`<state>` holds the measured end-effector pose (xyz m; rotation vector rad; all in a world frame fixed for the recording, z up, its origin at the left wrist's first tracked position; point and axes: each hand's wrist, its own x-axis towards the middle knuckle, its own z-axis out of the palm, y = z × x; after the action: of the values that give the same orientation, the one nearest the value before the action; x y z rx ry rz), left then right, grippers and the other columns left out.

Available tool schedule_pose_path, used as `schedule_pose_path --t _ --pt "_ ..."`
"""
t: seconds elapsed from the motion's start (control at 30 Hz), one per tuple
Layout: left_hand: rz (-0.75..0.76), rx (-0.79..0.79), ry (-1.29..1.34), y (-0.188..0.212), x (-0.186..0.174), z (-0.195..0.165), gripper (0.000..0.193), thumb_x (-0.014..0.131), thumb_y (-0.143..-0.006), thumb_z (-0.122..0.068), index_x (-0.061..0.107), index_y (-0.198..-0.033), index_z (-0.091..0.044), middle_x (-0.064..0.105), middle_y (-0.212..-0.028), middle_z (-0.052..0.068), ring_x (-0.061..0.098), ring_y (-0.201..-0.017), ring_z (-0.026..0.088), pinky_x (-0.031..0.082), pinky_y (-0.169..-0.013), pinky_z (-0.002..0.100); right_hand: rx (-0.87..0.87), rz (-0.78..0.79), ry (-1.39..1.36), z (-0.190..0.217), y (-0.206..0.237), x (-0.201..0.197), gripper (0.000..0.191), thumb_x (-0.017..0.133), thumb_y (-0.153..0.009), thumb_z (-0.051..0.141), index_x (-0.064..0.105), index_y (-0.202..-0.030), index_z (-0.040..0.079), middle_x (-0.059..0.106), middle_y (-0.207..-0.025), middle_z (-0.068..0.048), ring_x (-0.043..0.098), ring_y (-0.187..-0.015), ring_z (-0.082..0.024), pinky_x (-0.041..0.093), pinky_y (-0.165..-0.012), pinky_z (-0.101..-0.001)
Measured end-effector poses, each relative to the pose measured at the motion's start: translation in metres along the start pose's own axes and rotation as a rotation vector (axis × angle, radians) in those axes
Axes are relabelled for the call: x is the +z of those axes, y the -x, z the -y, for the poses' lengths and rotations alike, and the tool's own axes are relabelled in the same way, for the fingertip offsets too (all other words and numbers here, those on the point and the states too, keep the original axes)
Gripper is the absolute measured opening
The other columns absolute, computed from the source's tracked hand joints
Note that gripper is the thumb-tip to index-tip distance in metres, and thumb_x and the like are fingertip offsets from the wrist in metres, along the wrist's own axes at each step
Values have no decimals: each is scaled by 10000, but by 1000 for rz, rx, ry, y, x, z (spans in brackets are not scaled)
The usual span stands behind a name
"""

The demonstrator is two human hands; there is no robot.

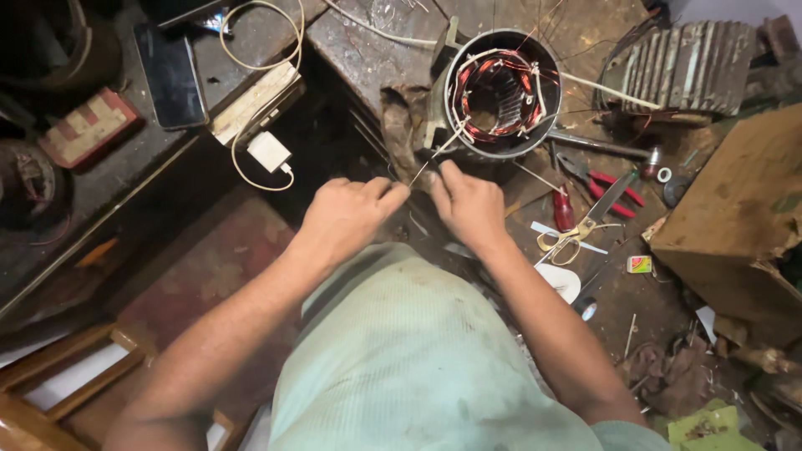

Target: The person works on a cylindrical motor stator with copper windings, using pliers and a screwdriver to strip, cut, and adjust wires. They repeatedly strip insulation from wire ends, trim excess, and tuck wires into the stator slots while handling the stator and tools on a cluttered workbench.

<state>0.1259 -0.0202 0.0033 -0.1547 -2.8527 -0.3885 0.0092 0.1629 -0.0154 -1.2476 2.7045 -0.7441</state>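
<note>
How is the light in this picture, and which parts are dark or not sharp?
Head view: warm light falls on both hands, left hand and right hand, and on the stator, whose copper coils shine; the gap beside the phone lies in deep shadow; edges bend slightly, wide-lens style; the shirt looks soft.

Glossy copper windings [501,92], dull metal stator housing [535,50], grimy rough workbench [368,42]
</note>
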Motion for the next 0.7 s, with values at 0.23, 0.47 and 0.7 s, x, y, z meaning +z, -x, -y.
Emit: schedule_pose_path --t 0.23,0.47,0.7 --pt "31 10 -69 4 11 -4 246 625 -846 -202 647 -1084 -144 636 -812 24 679 -675 197 499 -607 373 -87 29 -49 -9 1 12 207 665 -980 251 582 -903 79 640 -694 -179 657 -650 -407 500 -571 -517" --pt "295 -555 705 -2 45 -16 151 652 -911 -222 644 -1039 -143 696 -849 70 684 -715 253 517 -642 404 -30 77 -114 -3 7 -2 225 648 -998 276 578 -932 72 653 -706 -189 653 -661 -435 493 -561 -529" --pt "-225 -543 1126 -14 20 1 307 722 -793 -259 635 -1064 -143 701 -907 68 686 -645 248 524 -588 382 83 -138 10 -1 -13 -52 176 603 -1071 255 620 -1067 80 668 -719 -165 657 -652 -416 479 -542 -516"
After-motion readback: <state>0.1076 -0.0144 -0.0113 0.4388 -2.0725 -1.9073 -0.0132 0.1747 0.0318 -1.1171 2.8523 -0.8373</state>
